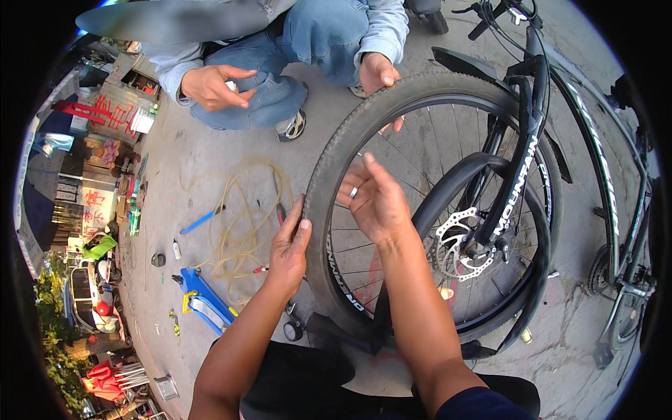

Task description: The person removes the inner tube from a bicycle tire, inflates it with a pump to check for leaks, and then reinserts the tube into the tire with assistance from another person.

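Observation:
A bicycle's front wheel stands before me, its knobbly black tyre (pixel 321 171) around a black rim with thin spokes. My left hand (pixel 288 253) lies along the tyre's outer left side, fingers stretched out and touching the tread. Inside the wheel opening, my right hand (pixel 378 203) is open with the palm turned up; its fingertips reach the rim's left side, partly hidden there. A black inner tube (pixel 455 183) hangs loose around the fork (pixel 521 161) and the brake disc (pixel 462 243). Across from me, a crouching person's hand (pixel 379 72) touches the tyre's top.
The person's other hand (pixel 217 87) holds a small white thing. On the concrete at left lie a coiled yellowish hose (pixel 241 217), a blue foot pump (pixel 204 302), a blue-handled tool (pixel 201 222) and a small white bottle (pixel 176 248). The bicycle's frame (pixel 595 154) extends to the right.

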### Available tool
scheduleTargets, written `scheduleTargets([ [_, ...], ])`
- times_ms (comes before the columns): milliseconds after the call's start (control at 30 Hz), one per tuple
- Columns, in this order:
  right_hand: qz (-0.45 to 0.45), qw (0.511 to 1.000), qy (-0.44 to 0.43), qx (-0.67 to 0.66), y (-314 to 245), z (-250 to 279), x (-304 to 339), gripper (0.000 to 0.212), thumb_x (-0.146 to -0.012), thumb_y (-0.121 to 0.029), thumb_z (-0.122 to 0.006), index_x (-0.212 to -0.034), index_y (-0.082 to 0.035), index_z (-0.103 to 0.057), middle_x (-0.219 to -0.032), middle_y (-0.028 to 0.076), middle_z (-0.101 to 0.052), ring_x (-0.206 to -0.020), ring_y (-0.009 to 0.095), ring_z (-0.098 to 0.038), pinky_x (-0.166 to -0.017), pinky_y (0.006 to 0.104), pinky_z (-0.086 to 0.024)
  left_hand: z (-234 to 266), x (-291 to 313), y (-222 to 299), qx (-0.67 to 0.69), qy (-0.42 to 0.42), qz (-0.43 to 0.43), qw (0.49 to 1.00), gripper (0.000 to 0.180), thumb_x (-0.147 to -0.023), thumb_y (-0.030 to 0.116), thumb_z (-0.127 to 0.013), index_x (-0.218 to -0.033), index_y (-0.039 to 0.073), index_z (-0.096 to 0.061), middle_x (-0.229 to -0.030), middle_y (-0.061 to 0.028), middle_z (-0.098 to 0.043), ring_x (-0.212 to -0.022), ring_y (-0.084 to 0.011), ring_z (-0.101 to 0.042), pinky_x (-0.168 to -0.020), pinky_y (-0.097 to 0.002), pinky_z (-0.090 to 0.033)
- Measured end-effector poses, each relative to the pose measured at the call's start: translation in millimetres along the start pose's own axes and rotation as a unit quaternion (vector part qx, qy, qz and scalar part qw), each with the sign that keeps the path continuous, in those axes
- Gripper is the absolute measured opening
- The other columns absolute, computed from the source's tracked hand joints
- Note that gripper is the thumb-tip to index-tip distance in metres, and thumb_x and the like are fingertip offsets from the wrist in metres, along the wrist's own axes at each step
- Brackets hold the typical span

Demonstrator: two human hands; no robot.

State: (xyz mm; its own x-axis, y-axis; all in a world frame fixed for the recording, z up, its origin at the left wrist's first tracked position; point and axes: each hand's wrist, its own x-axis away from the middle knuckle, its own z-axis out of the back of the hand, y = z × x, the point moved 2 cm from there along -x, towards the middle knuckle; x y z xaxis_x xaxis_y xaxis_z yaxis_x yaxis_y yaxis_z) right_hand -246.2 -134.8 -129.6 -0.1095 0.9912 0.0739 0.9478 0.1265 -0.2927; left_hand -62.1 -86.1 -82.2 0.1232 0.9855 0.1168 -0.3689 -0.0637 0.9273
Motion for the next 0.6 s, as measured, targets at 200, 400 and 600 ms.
scheduleTargets([
  [200,0.162,0.971,0.010,-0.178,-65,-3,-39,0.052,-0.109,-0.042,-0.053,-0.124,0.007,-0.060,-0.123,0.019,-0.068,-0.117,0.031,-0.062,-0.111,0.0443,-0.046,1,-1,0,0.001,-0.012,0.011,1.000,0.062,-0.112,0.027,-0.055,-0.164,0.000,-0.035,-0.171,-0.0172,-0.034,-0.160,-0.0263,-0.028,-0.129,-0.0384,-0.019],
  [400,0.241,0.945,0.018,-0.222,-86,-7,-52,0.044,-0.110,-0.041,-0.052,-0.121,0.001,-0.060,-0.125,0.015,-0.066,-0.121,0.029,-0.060,-0.112,0.0445,-0.046,-2,-3,-5,0.012,0.035,0.032,0.999,0.066,-0.112,0.039,-0.053,-0.162,-0.002,-0.039,-0.166,-0.0185,-0.043,-0.156,-0.0277,-0.034,-0.128,-0.0375,-0.022],
  [600,0.157,0.979,0.021,-0.124,-44,-8,-30,0.047,-0.111,-0.040,-0.052,-0.129,0.003,-0.059,-0.129,0.018,-0.066,-0.117,0.029,-0.064,-0.107,0.0429,-0.050,-4,-8,-3,0.037,0.017,0.090,0.995,0.068,-0.113,0.044,-0.050,-0.160,-0.003,-0.041,-0.163,-0.0179,-0.046,-0.153,-0.0274,-0.038,-0.126,-0.0371,-0.025],
])
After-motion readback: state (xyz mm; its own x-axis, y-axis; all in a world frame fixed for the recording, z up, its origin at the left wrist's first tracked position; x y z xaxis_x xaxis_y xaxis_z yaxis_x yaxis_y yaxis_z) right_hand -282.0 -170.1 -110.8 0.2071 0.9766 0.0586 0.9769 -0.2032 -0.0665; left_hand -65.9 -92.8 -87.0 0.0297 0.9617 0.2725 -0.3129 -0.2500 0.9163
